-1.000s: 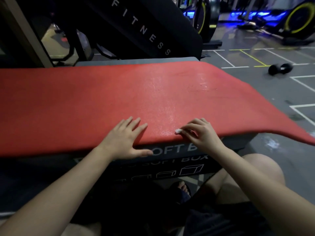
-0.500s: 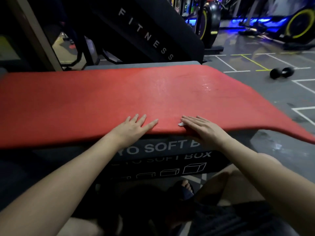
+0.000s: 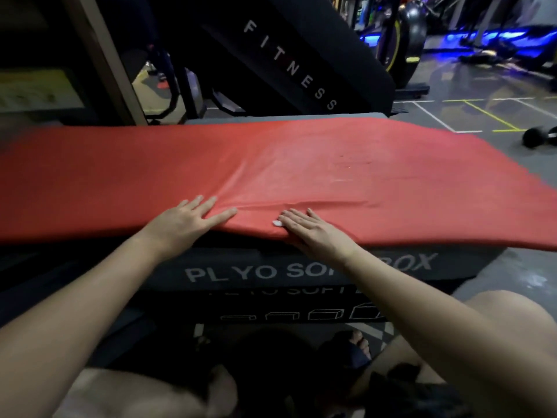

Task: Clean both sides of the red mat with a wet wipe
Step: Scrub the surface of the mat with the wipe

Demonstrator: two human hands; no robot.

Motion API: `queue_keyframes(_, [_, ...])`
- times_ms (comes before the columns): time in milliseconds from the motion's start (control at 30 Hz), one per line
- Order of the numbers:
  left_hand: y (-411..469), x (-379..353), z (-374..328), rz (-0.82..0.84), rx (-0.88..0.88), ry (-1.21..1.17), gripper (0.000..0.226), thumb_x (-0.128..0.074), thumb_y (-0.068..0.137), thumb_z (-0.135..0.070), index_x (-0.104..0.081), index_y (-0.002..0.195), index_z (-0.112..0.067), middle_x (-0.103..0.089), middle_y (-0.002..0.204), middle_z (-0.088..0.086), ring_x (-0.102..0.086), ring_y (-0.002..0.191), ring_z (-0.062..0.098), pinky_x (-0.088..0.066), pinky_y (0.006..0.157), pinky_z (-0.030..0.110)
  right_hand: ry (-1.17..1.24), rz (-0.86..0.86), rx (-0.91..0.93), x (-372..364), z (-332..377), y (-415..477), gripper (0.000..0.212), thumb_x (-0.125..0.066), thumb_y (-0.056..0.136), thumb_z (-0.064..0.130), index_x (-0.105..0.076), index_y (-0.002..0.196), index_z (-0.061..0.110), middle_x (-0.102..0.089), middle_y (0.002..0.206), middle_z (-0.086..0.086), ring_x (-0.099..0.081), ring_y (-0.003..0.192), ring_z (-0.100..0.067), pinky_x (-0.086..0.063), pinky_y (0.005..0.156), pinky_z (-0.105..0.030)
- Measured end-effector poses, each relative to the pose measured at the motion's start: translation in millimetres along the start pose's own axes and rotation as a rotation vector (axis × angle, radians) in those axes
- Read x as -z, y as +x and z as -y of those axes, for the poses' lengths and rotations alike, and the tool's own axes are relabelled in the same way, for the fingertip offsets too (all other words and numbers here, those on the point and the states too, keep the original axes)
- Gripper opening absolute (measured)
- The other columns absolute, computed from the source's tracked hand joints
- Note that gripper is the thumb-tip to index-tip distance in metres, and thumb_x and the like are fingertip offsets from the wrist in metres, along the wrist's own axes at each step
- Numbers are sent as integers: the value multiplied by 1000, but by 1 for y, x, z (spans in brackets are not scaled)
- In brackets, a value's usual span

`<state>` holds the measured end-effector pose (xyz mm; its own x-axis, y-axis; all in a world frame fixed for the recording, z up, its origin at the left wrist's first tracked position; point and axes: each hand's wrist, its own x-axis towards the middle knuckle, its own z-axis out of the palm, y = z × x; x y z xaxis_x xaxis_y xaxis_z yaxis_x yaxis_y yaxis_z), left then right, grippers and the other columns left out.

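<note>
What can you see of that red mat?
The red mat is a thin, flexible sheet, seemingly foam or rubber, spread flat over a dark lettered box. Its right end overhangs the box unsupported. A paler sheen marks its middle, and small creases run near the front edge between the hands. The left hand lies flat on it; the right hand presses a small white wipe against it.

Down front, a dark grey box (image 3: 301,270) lettered PLYO SOFT BOX sits on a lower box (image 3: 289,306) printed with outline icons. Behind, a slanted black panel (image 3: 325,55) reads FITNESS, with a wooden post (image 3: 102,58) to its left. Far right, a black dumbbell (image 3: 539,137) lies on the grey floor (image 3: 512,273) near white and yellow lines (image 3: 488,119), and blue lights (image 3: 488,36) glow beyond
</note>
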<state>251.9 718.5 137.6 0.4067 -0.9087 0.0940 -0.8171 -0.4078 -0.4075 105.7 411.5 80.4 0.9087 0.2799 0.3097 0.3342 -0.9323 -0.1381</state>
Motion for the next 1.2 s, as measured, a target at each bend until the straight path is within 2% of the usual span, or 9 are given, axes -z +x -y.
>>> queue_keyframes(100, [-38, -26, 27, 49, 55, -77, 130, -69, 73, 18, 4, 157, -49, -52, 146, 24, -55, 127, 49, -51, 98, 57, 39, 56, 15, -23, 34, 39, 54, -56, 99, 23, -42, 148, 4, -43, 153, -17, -37, 143, -35, -28, 115, -61])
queue_keyframes(167, [-58, -40, 30, 109, 118, -212, 112, -68, 88, -3, 5, 155, -55, -43, 155, 19, -45, 138, 46, -44, 109, 56, 32, 65, 32, -29, 44, 50, 56, -57, 99, 24, -41, 149, 6, -41, 154, -14, -35, 145, -33, -27, 116, -59])
queue_keyframes(267, [-59, -38, 25, 114, 192, -283, 65, -44, 96, -63, -23, 156, -50, -37, 161, 9, -36, 147, 34, -33, 120, 46, 154, 52, 9, -21, 43, 49, 62, -62, 95, 43, -47, 147, 14, -45, 152, -8, -38, 144, -25, -27, 119, -48])
queue_keyframes(333, [-50, -27, 23, 106, 264, -364, 66, -27, 89, -76, -45, 146, -48, -49, 153, 5, -45, 142, 29, -39, 115, 41, 212, -41, 30, -15, 43, 48, 51, -62, 94, 47, -61, 135, 17, -59, 135, -8, -53, 126, -26, -42, 108, -39])
queue_keyframes(433, [-35, -20, 24, 9, 286, -355, 59, -23, 93, -72, -61, 123, -39, -61, 119, -2, -59, 112, 24, -52, 91, 41, 211, -168, -15, -10, 42, 62, 20, -70, 92, 34, -79, 105, 21, -62, 100, -3, -53, 90, -25, -50, 81, -36])
queue_keyframes(667, [9, -23, 21, -102, 440, -405, 60, -20, 97, -61, -63, 105, -20, -60, 100, 3, -61, 100, 31, -52, 78, 44, 251, -115, 11, -4, 42, 58, 27, -64, 93, 37, -79, 96, 15, -64, 85, -5, -57, 79, -27, -48, 70, -33])
queue_keyframes(800, [46, -29, 29, -186, 573, -486, 42, -36, 103, -48, -62, 104, -15, -61, 103, 10, -61, 102, 38, -50, 78, 47, 286, -70, 47, 8, 38, 45, 49, -48, 95, 55, -79, 94, 17, -63, 82, -2, -57, 74, -24, -48, 68, -32])
queue_keyframes(1000, [111, -49, 52, -148, 673, -571, 35, -47, 103, -44, -63, 120, -18, -60, 123, 12, -57, 117, 36, -48, 95, 45, 196, -58, -27, 6, 12, 90, 7, -73, 87, 16, -77, 91, 12, -66, 86, -7, -61, 79, -28, -51, 74, -37])
queue_keyframes(1200, [156, -68, 80, -120, 651, -572, 43, -45, 103, -46, -59, 133, -18, -55, 139, 7, -53, 127, 32, -44, 104, 46, 350, -63, -176, 13, -8, 102, 37, -68, 84, 52, -78, 86, 16, -65, 81, 1, -57, 68, -9, -45, 68, -18])
